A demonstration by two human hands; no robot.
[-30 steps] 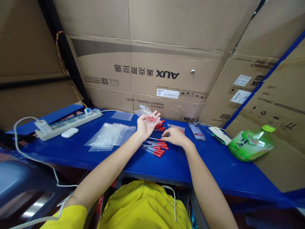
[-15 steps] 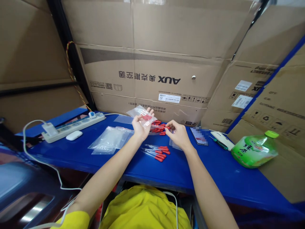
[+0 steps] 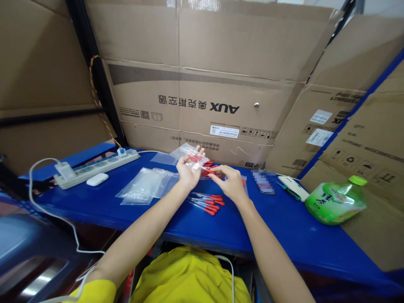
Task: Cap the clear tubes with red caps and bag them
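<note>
My left hand [image 3: 188, 171] is closed on a clear plastic bag [image 3: 184, 151], palm up, with something red showing through the film. Pinched in my right hand [image 3: 229, 183] is a dropper [image 3: 210, 171] with a red bulb, its clear stem pointing at the bag in my left hand. Whether the tip is inside the bag I cannot tell. Behind the hands lies a pile of red-bulbed droppers [image 3: 206, 170], partly hidden. Nearer me, several more droppers [image 3: 209, 203] rest on the blue table [image 3: 221, 229]. Flat clear bags [image 3: 145, 185] are stacked left of my left hand.
A white power strip [image 3: 97, 167] and a white case [image 3: 97, 179] lie at the left. To the right are a phone [image 3: 263, 182], a white-and-green tool [image 3: 293, 188] and a green bottle [image 3: 336, 201]. Cardboard [image 3: 195, 84] walls stand behind the table.
My right hand has moved left, bringing the dropper from the pile to the bag. The left hand still grips the bag, nearly in the same place.
</note>
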